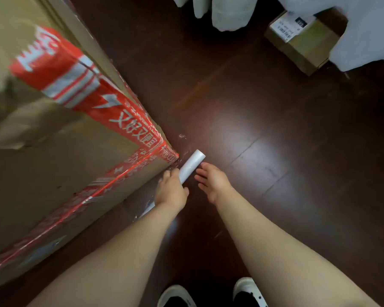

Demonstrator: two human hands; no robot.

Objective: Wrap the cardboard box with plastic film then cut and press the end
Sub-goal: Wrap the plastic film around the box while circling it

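Note:
A big cardboard box (53, 156) with red printed tape along its edges fills the left side and stands on the dark floor. Clear film stretches from its lower side near the corner to a white roll of plastic film (190, 168), which points up and to the right. My left hand (172, 191) grips the lower part of the roll, close to the box's near corner. My right hand (211, 179) is just right of the roll, fingers spread, not touching it as far as I can see.
A small cardboard box with a white label (302, 41) lies at the upper right, partly under white bags (368, 29). More white bags (226, 12) stand at the top centre. My shoes (248, 291) show at the bottom edge on the dark wooden floor (275, 129).

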